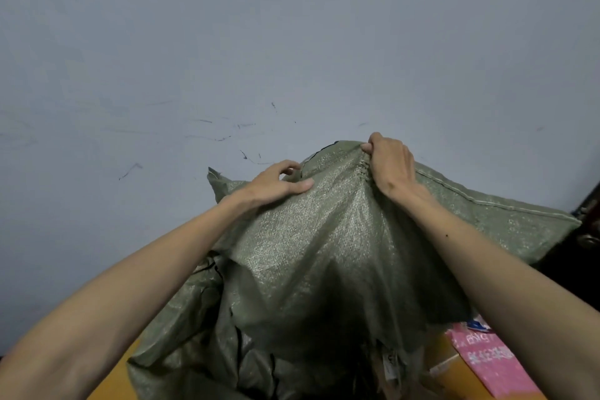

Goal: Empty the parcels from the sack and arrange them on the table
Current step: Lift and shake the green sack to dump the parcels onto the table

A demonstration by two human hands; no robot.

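Orange-brown table [113,380]: green sack [308,253] on it, pink parcel [493,364] at right.

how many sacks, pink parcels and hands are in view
green sack: 1
pink parcel: 1 (more may be hidden under the sack)
hands: 2, left hand and right hand, both gripping the sack
total: 4
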